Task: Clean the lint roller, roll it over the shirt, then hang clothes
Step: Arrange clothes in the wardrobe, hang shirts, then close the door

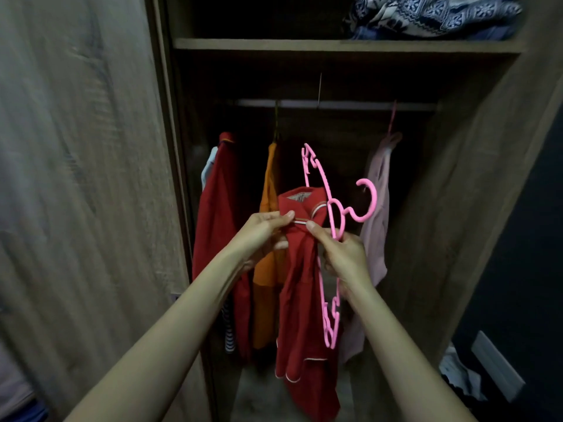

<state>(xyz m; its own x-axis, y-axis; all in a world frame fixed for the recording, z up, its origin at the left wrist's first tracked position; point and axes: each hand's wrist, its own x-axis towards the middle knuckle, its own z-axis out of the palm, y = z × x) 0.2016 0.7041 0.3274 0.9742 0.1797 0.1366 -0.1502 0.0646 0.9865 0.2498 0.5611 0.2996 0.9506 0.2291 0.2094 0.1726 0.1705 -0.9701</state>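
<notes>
A red shirt (300, 300) with a striped collar hangs down in front of the open wardrobe. My left hand (263, 233) pinches its collar from the left. My right hand (344, 254) pinches the collar from the right and also holds a pink plastic hanger (330, 226). The hanger stands tilted almost on end, its hook pointing right, one arm up behind the collar and the other down alongside the shirt. No lint roller is in view.
A metal rail (335, 104) runs across the wardrobe. On it hang a dark red garment (217, 214), an orange one (268, 269) and a pale pink one (379, 214). Folded patterned cloth (432, 16) lies on the shelf above. The wardrobe door (79, 178) stands open at left.
</notes>
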